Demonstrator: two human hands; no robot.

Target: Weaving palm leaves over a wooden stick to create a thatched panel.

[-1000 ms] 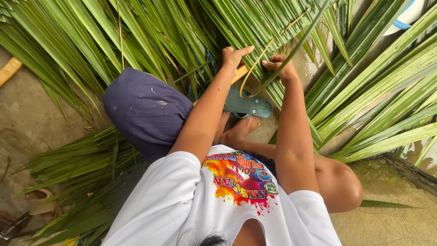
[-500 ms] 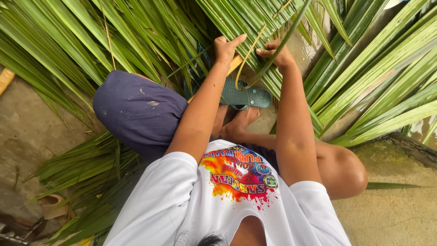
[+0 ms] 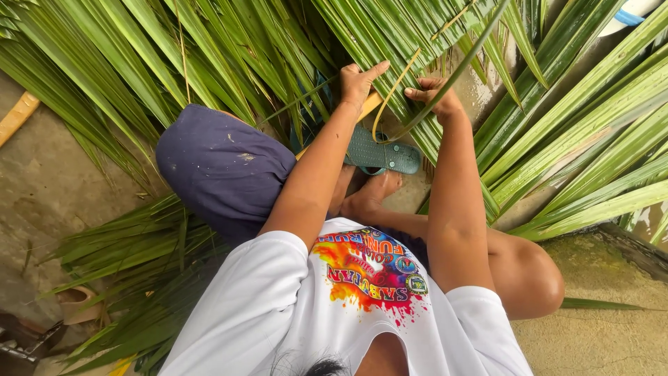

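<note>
I sit on the ground among long green palm leaves. My left hand (image 3: 360,81) grips a yellowish handle or stalk (image 3: 369,106) that points down toward my knee. My right hand (image 3: 433,97) pinches a thin green leaflet (image 3: 465,61) whose pale midrib (image 3: 390,101) curls in a loop between the two hands. Palm fronds (image 3: 229,42) spread out just beyond both hands. A teal flip-flop (image 3: 383,154) lies under my hands by my bare foot (image 3: 372,195).
Cut leaflets (image 3: 132,244) are piled at my left on the concrete (image 3: 42,188). More fronds (image 3: 598,160) fan out at the right over a mossy kerb (image 3: 619,251). A wooden stick (image 3: 17,117) lies far left; a tan sandal (image 3: 76,306) sits lower left.
Both hands stay at the frond. The pale midrib now curls in a wider loop between them, and the right hand has shifted slightly along the leaflet.
</note>
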